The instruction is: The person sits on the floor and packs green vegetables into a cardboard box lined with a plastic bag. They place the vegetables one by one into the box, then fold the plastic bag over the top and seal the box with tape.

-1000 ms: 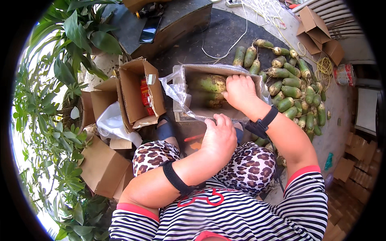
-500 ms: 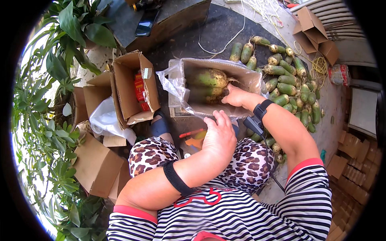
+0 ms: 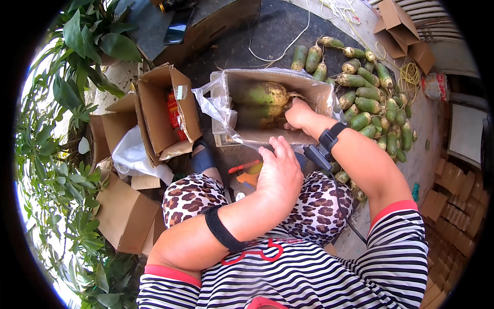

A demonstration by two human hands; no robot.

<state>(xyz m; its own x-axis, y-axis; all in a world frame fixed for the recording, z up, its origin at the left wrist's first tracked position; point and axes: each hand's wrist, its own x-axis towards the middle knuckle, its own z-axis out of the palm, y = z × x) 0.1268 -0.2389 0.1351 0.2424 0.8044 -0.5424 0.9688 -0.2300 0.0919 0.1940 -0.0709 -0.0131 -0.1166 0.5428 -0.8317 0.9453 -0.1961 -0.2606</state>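
Observation:
A cardboard box lined with clear plastic stands in front of me. Large green radishes with soil on their pale ends lie inside it, on the left. My right hand reaches into the box beside their root ends. Its fingers are curled and partly hidden, so what they hold, if anything, does not show. Just outside the near wall, my left hand hovers with fingers stretched out and nothing in it.
Many green radishes lie heaped on the ground to the right. At left stand an open carton with red packages, a white plastic bag and another carton. A phone rests at the far left; a red-handled tool lies near my legs.
My right hand has pulled slightly away from the radishes' root ends and its fingers are more curled. The left hand barely differs. The whole view has shifted a little.

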